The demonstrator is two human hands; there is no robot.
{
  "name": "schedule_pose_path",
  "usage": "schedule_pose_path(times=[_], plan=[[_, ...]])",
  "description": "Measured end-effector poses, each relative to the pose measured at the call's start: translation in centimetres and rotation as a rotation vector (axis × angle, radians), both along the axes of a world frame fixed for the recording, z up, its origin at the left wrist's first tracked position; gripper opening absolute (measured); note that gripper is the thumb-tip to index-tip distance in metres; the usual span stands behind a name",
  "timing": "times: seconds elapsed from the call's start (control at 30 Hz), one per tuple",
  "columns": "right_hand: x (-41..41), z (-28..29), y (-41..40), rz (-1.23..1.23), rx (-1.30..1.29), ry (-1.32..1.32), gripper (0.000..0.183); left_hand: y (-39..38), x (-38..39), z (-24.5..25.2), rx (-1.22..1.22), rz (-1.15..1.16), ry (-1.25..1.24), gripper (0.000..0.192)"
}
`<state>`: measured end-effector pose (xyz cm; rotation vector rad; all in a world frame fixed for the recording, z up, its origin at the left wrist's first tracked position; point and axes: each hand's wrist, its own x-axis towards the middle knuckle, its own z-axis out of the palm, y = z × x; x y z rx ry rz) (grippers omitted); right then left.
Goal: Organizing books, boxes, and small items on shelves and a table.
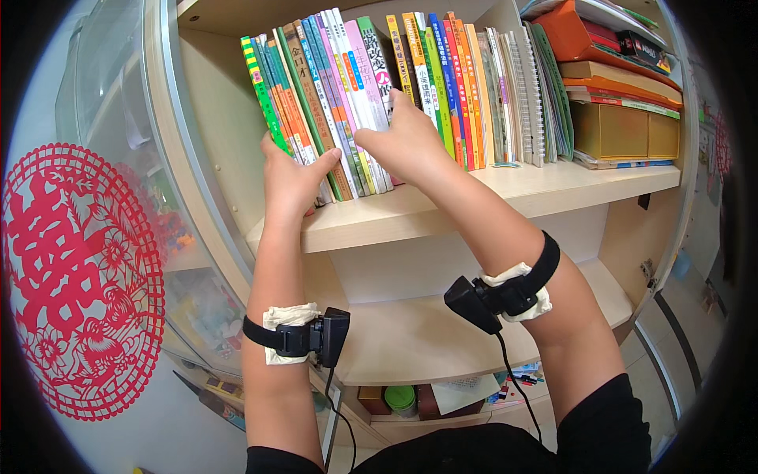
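Books stand upright in a row on a pale wooden shelf [379,222], those at the left leaning a little. My left hand [296,175] is at the left end of the row, its fingers behind the green-and-yellow striped book [256,89] and its thumb across the spines near a brown book [311,95]. My right hand [408,139] reaches to the middle, thumb in front of the spines by a pink book [361,71], fingers at a thick book with a green and black spine [379,59]. Whether the right hand grips a book cannot be told; its fingertips are partly hidden.
Spiral notebooks [536,101] and green folders [559,101] stand right of the books. Beyond them lie stacked papers, an orange folder [559,32] and gold boxes [616,130]. A glass door [189,237] with a red paper-cut is at the left. A lower shelf [414,343] lies beneath.
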<state>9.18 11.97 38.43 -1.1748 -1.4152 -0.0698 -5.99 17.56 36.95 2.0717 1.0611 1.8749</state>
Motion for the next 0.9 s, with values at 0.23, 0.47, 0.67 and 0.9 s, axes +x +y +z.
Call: schedule_pose_path(times=[0.23,0.47,0.67,0.9], plan=[[0.0,1.8,0.2,-0.035,-0.227,-0.131,0.081,1.1,-0.7,-0.4,0.011,-0.034,-0.050,0.075],[-1.3,1.2,1.6,-0.272,-0.308,-0.338,0.112,0.7,-1.1,-0.5,-0.057,-0.097,-0.067,0.069],[-2.0,0.5,0.5,-0.318,-0.282,-0.371,0.106,0.5,-1.3,-0.6,-0.041,-0.147,-0.063,0.070],[-1.9,-1.5,-0.3,-0.438,-0.217,-0.473,0.089,1.4,-1.4,-0.7,0.018,-0.193,-0.012,0.073]])
